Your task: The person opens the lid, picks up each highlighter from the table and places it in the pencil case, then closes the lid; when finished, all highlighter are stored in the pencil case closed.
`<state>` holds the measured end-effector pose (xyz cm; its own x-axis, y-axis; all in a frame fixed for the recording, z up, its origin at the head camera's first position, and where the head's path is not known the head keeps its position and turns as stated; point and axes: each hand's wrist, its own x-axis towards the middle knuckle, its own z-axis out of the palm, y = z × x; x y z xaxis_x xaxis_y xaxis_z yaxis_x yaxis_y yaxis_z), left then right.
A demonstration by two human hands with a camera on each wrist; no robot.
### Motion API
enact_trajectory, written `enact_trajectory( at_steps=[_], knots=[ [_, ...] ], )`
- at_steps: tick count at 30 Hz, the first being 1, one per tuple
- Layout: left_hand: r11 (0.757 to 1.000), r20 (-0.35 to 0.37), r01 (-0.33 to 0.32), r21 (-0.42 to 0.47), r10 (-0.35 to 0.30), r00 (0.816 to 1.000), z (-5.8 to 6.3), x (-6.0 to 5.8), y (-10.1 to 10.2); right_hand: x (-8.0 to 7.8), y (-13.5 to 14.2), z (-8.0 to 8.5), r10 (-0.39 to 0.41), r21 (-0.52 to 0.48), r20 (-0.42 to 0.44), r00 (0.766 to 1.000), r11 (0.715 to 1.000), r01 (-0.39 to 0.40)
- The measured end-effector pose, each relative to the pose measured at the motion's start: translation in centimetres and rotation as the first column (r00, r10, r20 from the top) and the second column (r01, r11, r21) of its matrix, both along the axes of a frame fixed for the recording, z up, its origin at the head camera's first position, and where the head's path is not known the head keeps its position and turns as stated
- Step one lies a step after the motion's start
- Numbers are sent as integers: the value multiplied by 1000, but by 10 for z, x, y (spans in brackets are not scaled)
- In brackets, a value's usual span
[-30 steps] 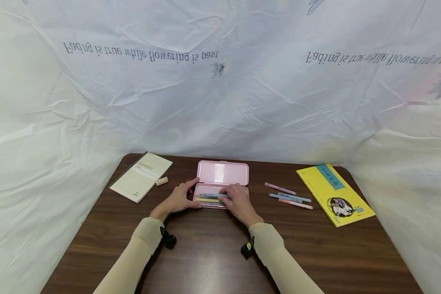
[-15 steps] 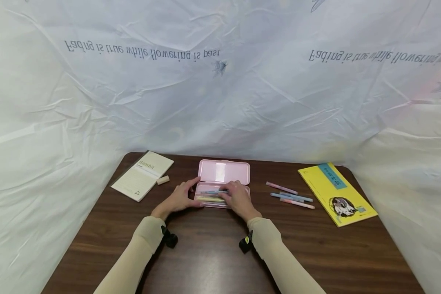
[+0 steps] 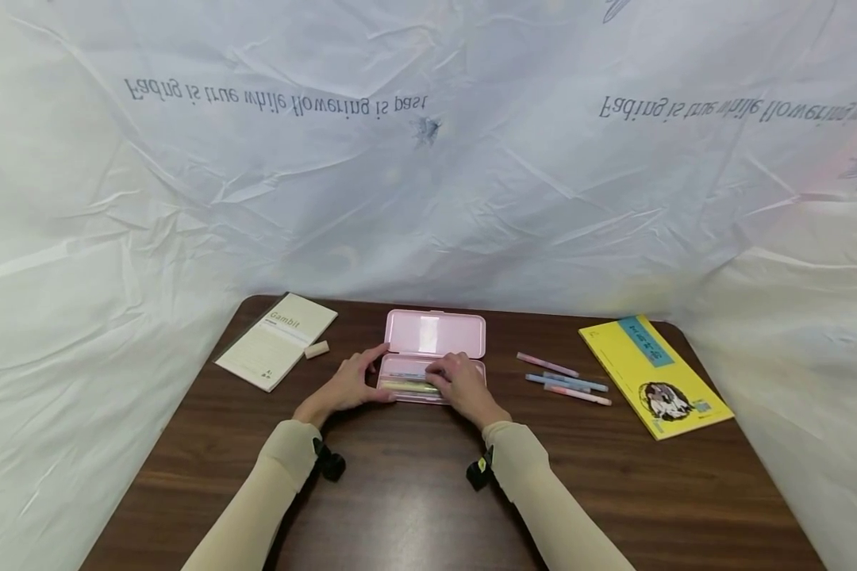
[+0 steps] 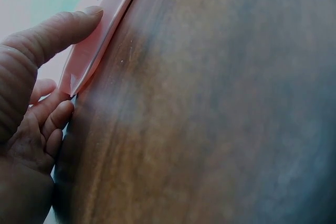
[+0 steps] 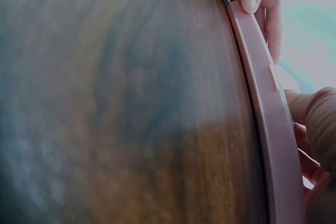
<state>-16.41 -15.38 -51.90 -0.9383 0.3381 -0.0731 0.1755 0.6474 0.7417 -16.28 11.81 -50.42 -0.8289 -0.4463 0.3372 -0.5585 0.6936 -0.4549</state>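
An open pink pencil case (image 3: 436, 335) lies on the table, lid folded back. Inside its tray are several pens, among them a yellow pen (image 3: 409, 386) and a blue pen (image 3: 405, 375) behind it. My left hand (image 3: 346, 385) grips the tray's left end; in the left wrist view its thumb (image 4: 68, 30) lies on the pink front wall (image 4: 100, 38). With curled fingers my right hand (image 3: 464, 388) reaches into the tray and holds the blue pen near its right end. In the right wrist view the case wall (image 5: 270, 119) hides those fingertips.
To the right lie several loose pens (image 3: 574, 382) and a yellow book (image 3: 636, 396). A cream notebook (image 3: 274, 349) sits at the left, with a small beige block (image 3: 317, 350) at its edge. A white curtain (image 3: 428, 198) hangs behind the table (image 3: 400, 492).
The blue pen has shifted back and lower into the tray, and my right hand has moved slightly with it. My left hand stays at the case's left end.
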Motion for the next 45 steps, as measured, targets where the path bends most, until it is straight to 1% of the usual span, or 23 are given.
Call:
enact_trajectory(
  at_steps=[4,7,9,11,14,19,23,25,27,30,33,37,40,42,45],
  knots=[
    [1000,14,0,7,0,1000,-1,1,2,2,4,1,-15,6,19,1000,1000,15],
    [1000,24,-7,20,6,1000,0,3,2,4,12,3,-48,-34,67,997,998,50],
    [1000,15,-6,27,6,1000,1,3,2,6,21,5,-74,-79,95,993,994,81],
    [999,7,-6,33,5,1000,1,3,1,7,33,7,-104,-134,114,988,984,119],
    [1000,-9,6,28,-6,1000,1,3,0,10,55,9,-147,-185,113,983,969,167],
    [999,-10,9,35,-9,1000,1,4,-1,18,97,8,-215,-208,137,967,948,241],
    [999,-12,11,36,-10,1000,1,5,-1,27,133,6,-262,-218,179,949,930,297],
    [999,-22,13,33,-12,1000,2,5,0,31,150,5,-293,-216,186,938,919,330],
    [1000,-28,14,28,-13,1000,3,4,0,36,166,4,-335,-210,167,927,907,365],
    [1000,-36,13,17,-12,999,4,4,0,43,187,2,-413,-191,123,903,883,429],
    [1000,-41,14,12,-14,999,7,2,0,48,207,3,-481,-175,106,870,852,493],
    [1000,-54,20,16,-19,998,6,2,0,55,229,4,-530,-141,137,837,826,546],
    [1000,-55,22,17,-21,998,4,3,-1,61,239,0,-554,-108,160,817,813,572],
    [1000,-50,23,16,-22,999,4,4,-1,64,243,-2,-564,-100,157,811,808,581],
    [999,-42,24,25,-23,999,5,4,0,66,246,-5,-563,-108,128,816,810,576]
  ],
)
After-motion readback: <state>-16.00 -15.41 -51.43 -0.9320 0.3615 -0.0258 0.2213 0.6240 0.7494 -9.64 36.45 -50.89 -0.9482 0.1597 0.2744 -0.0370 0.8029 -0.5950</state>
